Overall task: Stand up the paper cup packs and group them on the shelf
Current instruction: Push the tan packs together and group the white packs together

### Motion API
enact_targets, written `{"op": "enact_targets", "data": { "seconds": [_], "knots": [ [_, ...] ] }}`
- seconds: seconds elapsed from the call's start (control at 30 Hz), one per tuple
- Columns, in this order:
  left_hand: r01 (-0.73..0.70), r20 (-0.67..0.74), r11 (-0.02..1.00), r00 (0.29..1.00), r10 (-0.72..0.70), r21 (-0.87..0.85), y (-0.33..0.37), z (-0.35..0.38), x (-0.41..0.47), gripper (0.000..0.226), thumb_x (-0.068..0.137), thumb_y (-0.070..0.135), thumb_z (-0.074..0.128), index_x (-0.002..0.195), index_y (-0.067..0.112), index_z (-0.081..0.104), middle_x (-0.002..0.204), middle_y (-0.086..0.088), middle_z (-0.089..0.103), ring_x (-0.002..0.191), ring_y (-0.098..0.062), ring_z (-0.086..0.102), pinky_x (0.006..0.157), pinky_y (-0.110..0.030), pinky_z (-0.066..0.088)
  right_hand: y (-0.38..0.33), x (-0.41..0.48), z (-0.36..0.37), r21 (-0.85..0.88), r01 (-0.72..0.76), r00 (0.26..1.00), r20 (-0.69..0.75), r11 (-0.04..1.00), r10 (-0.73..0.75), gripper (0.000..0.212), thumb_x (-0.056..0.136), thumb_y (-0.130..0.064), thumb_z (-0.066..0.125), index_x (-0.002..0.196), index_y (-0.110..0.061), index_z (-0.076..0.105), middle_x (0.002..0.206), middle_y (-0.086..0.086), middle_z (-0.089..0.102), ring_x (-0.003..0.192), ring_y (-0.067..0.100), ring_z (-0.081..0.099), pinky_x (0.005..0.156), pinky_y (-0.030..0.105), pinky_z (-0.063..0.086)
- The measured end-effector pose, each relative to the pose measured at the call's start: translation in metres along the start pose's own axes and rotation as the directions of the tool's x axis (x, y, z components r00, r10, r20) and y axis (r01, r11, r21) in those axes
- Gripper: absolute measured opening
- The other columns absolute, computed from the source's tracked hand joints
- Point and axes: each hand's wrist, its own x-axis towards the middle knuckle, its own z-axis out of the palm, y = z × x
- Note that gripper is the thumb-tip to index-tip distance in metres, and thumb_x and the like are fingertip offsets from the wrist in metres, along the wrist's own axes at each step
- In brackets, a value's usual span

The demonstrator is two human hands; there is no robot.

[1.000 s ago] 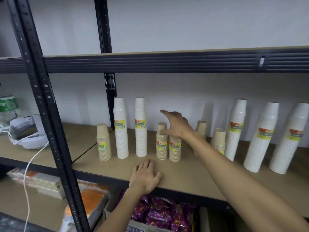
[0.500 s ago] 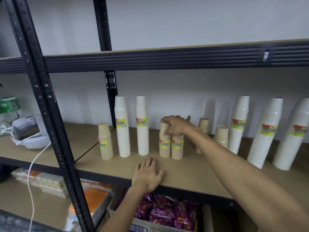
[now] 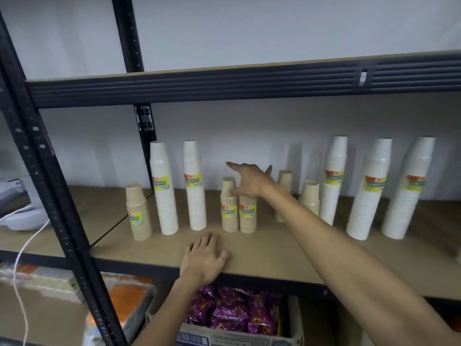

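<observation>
Since half a second ago the right hand (image 3: 252, 182) has opened: it was curled over the tops of two short packs, and now its grip is spread, fingers fanned and forefinger pointing left, the palm just above the right one of the pair.

Nearest, a cardboard box of purple snack packets (image 3: 234, 318) sits under the brown board shelf (image 3: 264, 255). On the shelf's front edge the left hand (image 3: 203, 258) lies flat, palm down, fingers slightly apart, its grip holding nothing.

Behind it two short tan paper cup packs with yellow labels (image 3: 238, 211) stand upright, side by side and touching. To their left stand two tall white paper cup packs (image 3: 180, 188), upright and a little apart, and further left a lone short tan cup pack (image 3: 139, 213) stands beside the black steel upright (image 3: 47, 171).

Right of the reaching forearm, two more short tan packs (image 3: 309, 196) stand near the back, partly hidden by the arm. Beyond them three tall white packs with yellow labels (image 3: 369, 188) stand in a row toward the right, each leaning slightly.

A white cable (image 3: 23, 248) hangs over the neighbouring shelf on the left.
</observation>
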Motion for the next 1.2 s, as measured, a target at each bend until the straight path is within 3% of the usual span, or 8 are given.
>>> {"op": "enact_targets", "data": {
  "seconds": [0.13,0.23,0.33,0.4,0.57,0.77,0.97,1.2],
  "knots": [
    [-0.001,-0.009,1.000,1.000,0.001,0.010,0.001,0.000,0.001,0.064,0.096,0.058,0.024,0.150,0.024,0.026,0.159,0.001,0.022,0.143,-0.018,0.025,0.115,-0.039,0.018,0.022,-0.060,-0.002,0.239,0.069,0.940,-0.341,0.969,0.017,0.068,0.083,-0.045,0.069,0.145,-0.031,0.043,0.147,-0.001,0.045,0.137,0.020,0.039,0.114,0.046,0.029],
    [-0.007,-0.005,1.000,1.000,0.007,0.005,0.002,0.001,0.001,0.064,0.097,0.057,0.024,0.151,0.024,0.026,0.159,0.001,0.022,0.143,-0.019,0.026,0.114,-0.039,0.019,0.043,-0.112,0.015,0.383,0.081,0.785,-0.594,0.920,0.178,0.037,0.084,-0.033,0.069,0.119,-0.024,0.065,0.119,-0.003,0.064,0.107,0.014,0.060,0.092,0.027,0.046],
    [0.006,0.009,1.000,1.000,-0.006,0.007,0.001,0.001,0.001,0.064,0.096,0.058,0.024,0.151,0.024,0.025,0.160,0.001,0.021,0.143,-0.020,0.026,0.114,-0.039,0.019,0.076,-0.146,0.040,0.569,-0.032,0.622,-0.632,0.822,0.462,0.019,0.082,-0.021,0.074,0.097,-0.022,0.062,0.098,-0.003,0.066,0.093,0.014,0.062,0.073,0.016,0.042],
    [0.011,0.015,1.000,1.000,-0.011,0.008,0.003,0.000,0.000,0.065,0.097,0.058,0.024,0.152,0.024,0.024,0.160,0.001,0.020,0.143,-0.020,0.026,0.114,-0.039,0.019,0.100,-0.154,0.059,0.674,-0.139,0.593,-0.529,0.725,0.606,0.032,0.081,-0.020,0.076,0.105,-0.018,0.055,0.103,0.003,0.063,0.097,0.023,0.063,0.073,0.026,0.044],
    [0.016,0.016,1.000,1.000,-0.016,-0.002,0.004,-0.004,-0.003,0.063,0.097,0.058,0.025,0.151,0.024,0.025,0.160,0.001,0.021,0.143,-0.020,0.026,0.114,-0.038,0.020,0.123,-0.137,0.091,0.693,-0.376,0.717,-0.205,0.616,0.667,0.069,0.081,-0.020,0.078,0.138,-0.009,0.041,0.124,0.013,0.059,0.115,0.034,0.058,0.087,0.033,0.045],
    [0.031,-0.002,0.999,1.000,-0.031,-0.020,0.005,-0.005,-0.005,0.063,0.096,0.059,0.027,0.150,0.025,0.029,0.159,0.002,0.024,0.142,-0.020,0.029,0.113,-0.037,0.021,0.108,-0.126,0.103,0.673,-0.325,0.798,-0.182,0.664,0.575,0.042,0.072,-0.027,0.085,0.104,-0.017,0.060,0.096,-0.001,0.068,0.095,0.022,0.067,0.079,0.033,0.051],
    [0.093,-0.033,0.994,0.995,-0.095,-0.061,0.007,-0.002,-0.005,0.067,0.096,0.055,0.025,0.152,0.018,0.024,0.159,-0.002,0.026,0.143,-0.020,0.027,0.116,-0.038,0.019,0.040,-0.113,0.134,0.632,-0.185,0.911,-0.177,0.752,0.373,0.054,0.059,-0.050,0.082,0.105,-0.025,0.067,0.103,-0.006,0.074,0.100,0.019,0.068,0.087,0.042,0.053],
    [0.163,-0.115,0.975,0.977,-0.180,-0.148,0.008,-0.002,-0.005,0.054,0.102,0.038,0.021,0.148,0.013,0.032,0.152,-0.005,0.037,0.138,-0.021,0.035,0.113,-0.037,0.023,-0.013,-0.085,0.155,0.667,-0.088,0.934,-0.202,0.740,0.294,0.060,0.065,-0.040,0.087,0.115,-0.019,0.062,0.110,-0.003,0.071,0.104,0.016,0.065,0.084,0.024,0.048]
  ]
}}
